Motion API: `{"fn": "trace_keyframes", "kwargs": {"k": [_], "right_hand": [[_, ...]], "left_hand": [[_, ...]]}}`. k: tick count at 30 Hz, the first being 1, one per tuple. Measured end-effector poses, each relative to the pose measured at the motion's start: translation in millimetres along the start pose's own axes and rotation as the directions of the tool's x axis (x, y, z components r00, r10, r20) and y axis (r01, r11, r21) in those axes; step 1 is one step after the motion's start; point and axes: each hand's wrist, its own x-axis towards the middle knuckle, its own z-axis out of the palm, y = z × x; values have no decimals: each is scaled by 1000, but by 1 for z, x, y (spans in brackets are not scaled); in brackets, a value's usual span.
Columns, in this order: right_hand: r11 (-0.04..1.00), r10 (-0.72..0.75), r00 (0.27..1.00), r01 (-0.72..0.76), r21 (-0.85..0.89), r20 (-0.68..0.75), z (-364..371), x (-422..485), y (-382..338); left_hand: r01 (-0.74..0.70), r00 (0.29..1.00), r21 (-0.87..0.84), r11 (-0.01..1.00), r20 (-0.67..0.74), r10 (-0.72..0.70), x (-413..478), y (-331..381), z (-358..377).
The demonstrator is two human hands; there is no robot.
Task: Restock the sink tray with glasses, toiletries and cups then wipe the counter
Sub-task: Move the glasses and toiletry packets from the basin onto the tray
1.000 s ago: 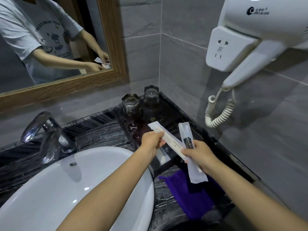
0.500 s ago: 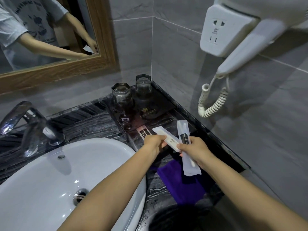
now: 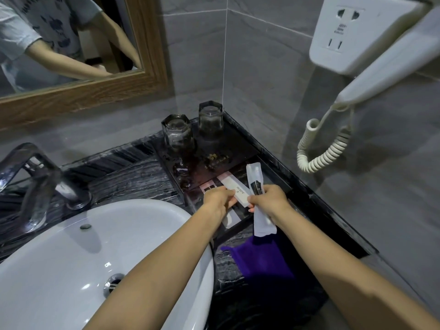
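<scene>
A dark glossy tray [image 3: 240, 148] sits in the counter's back right corner. Two clear glasses [image 3: 177, 134] [image 3: 210, 121] stand upside down at its far end. My left hand [image 3: 219, 198] pinches a flat white toiletry packet [image 3: 234, 188] low over the tray's near part. My right hand [image 3: 267, 201] grips a long white sachet [image 3: 256, 177] with a dark item inside, held upright beside the packet. Another white packet [image 3: 229, 217] lies on the tray under my left hand, partly hidden.
A white basin [image 3: 71, 253] fills the lower left, with a chrome tap [image 3: 40, 177] behind it. A purple cloth [image 3: 259, 260] lies on the dark marble counter near the tray. A wall hairdryer [image 3: 371, 44] with coiled cord [image 3: 326, 148] hangs on the right wall. A mirror hangs behind.
Both hands have moved down and forward toward the tray with the packets. The flat white packet now lies lower, close to the tray surface.
</scene>
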Motion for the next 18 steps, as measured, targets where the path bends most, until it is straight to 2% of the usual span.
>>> {"fn": "trace_keyframes", "kwargs": {"k": [4,9,11,12,14,16,18], "right_hand": [[999,10,997,-13,43,76,-4,1,-2],[999,-46,998,46,-17,45,-9,1,3],[996,-67,997,69,-54,28,-10,-1,5],[995,-76,997,77,-61,18,-11,-3,5],[994,-96,995,96,-50,3,-12,-6,6],[990,-133,991,133,-56,3,-14,-12,4],[974,-194,981,195,-115,25,-15,-19,2]], "left_hand": [[-67,997,22,997,-47,68,8,1,1],[-112,986,109,988,-109,124,15,-1,2],[-147,974,285,947,-127,189,10,-1,0],[-180,960,408,895,-125,251,6,-1,-2],[-302,912,564,769,-64,406,-5,-2,-6],[-416,865,594,688,25,501,-18,-2,-4],[-459,871,530,713,112,478,-29,0,1]]}}
